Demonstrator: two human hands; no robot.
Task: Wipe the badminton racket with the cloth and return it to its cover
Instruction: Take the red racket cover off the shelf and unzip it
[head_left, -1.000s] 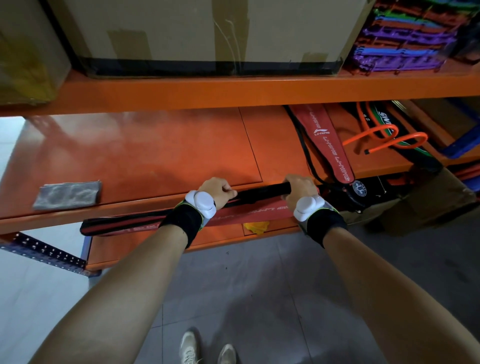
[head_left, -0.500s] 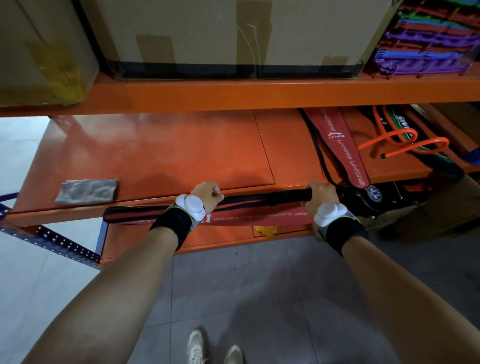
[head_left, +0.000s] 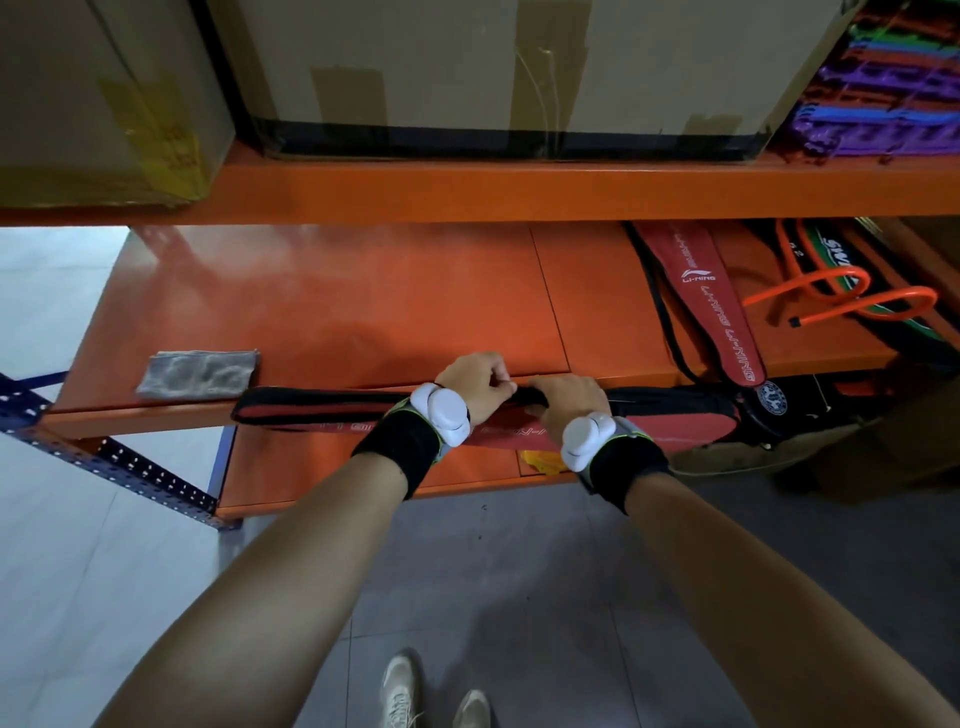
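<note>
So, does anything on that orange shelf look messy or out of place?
Mildly. The red racket cover lies askew, its end overhanging the shelf edge. The grey cloth sits flat. Both hands grip another cover at the front.

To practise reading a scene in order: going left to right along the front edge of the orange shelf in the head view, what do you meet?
Grey cloth → left hand → right hand → red Li-Ning cover → orange hoops.

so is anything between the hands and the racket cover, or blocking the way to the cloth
Nothing visible. The left hand and right hand already grip the racket cover at the shelf's front edge. The cloth lies uncovered on the shelf, left of the left hand.
</note>
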